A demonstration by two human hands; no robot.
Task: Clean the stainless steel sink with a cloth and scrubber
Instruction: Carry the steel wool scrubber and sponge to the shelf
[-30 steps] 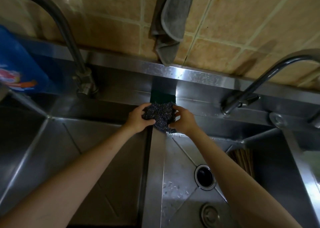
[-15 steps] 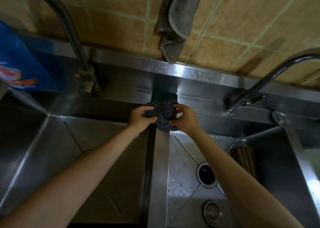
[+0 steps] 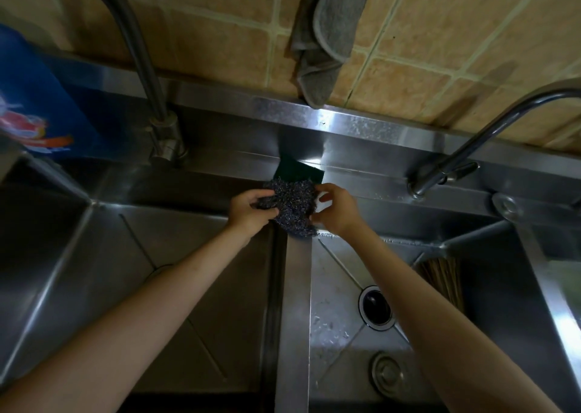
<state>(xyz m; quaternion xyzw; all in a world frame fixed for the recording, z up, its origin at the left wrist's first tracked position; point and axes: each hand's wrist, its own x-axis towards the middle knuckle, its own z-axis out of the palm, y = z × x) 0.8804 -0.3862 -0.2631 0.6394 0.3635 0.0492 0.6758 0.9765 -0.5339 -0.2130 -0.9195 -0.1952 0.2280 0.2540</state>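
A dark, glittery mesh scrubber (image 3: 294, 206) is held over the far end of the divider (image 3: 292, 302) of the double stainless steel sink. My left hand (image 3: 250, 213) grips its left side with curled fingers. My right hand (image 3: 338, 210) pinches its right edge. Just behind the scrubber a green scouring pad (image 3: 300, 170) lies on the sink's back ledge. A grey cloth (image 3: 327, 38) hangs on the tiled wall above.
A tall faucet (image 3: 141, 66) rises behind the left basin and a thinner tap (image 3: 465, 142) behind the right. The right basin has a drain (image 3: 375, 307), a plug fitting (image 3: 388, 373) and a bundle of chopsticks (image 3: 441, 279). A blue bag (image 3: 34, 98) stands at far left.
Both hands stayed at the divider's far end, kneading the scrubber. The right hand's fingers have shifted on its edge, and more of the green pad shows behind it.
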